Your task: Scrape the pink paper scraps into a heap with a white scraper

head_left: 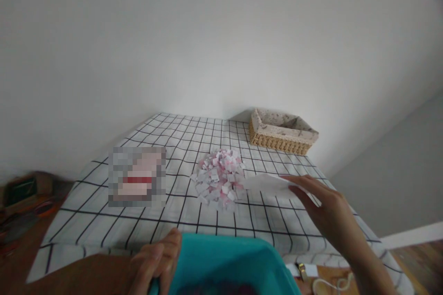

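Note:
My right hand holds a thin white sheet of paper flat above the table, its tip reaching the edge of a pile of small white and pink paper pieces. My left hand grips the near rim of a teal plastic tub at the bottom of the view. The tub's inside is mostly out of frame. The pile lies on a white tablecloth with a black grid.
A wicker basket with a cloth liner stands at the table's far right corner by the white wall. A blurred-out patch sits left of the pile. Dark clutter lies on the floor at left; a white cord at bottom right.

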`<state>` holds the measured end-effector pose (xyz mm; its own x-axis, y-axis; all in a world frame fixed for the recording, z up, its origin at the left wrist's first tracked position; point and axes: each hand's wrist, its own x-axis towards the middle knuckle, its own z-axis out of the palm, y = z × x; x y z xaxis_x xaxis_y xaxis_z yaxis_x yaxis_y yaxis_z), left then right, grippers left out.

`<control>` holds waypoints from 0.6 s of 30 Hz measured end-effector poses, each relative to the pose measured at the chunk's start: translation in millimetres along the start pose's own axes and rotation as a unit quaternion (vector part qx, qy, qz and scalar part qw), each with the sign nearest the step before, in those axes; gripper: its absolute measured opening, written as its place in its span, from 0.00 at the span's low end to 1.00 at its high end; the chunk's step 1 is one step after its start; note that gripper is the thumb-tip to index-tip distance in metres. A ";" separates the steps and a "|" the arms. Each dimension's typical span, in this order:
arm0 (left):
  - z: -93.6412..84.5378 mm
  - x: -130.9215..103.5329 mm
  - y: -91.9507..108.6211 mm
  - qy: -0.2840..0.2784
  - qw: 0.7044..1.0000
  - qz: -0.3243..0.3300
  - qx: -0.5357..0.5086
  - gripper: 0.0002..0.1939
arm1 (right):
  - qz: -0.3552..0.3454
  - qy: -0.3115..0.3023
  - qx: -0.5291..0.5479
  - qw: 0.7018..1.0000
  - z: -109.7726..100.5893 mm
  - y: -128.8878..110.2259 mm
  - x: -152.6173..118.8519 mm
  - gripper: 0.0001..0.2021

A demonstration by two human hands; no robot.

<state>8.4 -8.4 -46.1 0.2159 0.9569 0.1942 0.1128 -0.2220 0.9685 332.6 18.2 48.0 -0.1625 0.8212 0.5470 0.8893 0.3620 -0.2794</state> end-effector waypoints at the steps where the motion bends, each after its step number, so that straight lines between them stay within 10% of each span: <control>1: 0.8 0.5 0.1 0.001 1.000 -0.001 0.000 0.37 | -0.009 -0.015 -0.001 1.000 -0.1 1.6 -3.5 0.10; 18: 11.7 1.8 12.2 0.065 0.998 -0.011 0.002 0.34 | -0.083 -0.018 0.010 0.996 9.0 -4.9 -2.4 0.14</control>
<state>21.6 -11.6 -35.7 0.0865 0.9777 0.1913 0.1195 -0.2008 0.9723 324.8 18.4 41.0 -0.3230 0.7645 0.5578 0.8401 0.5030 -0.2029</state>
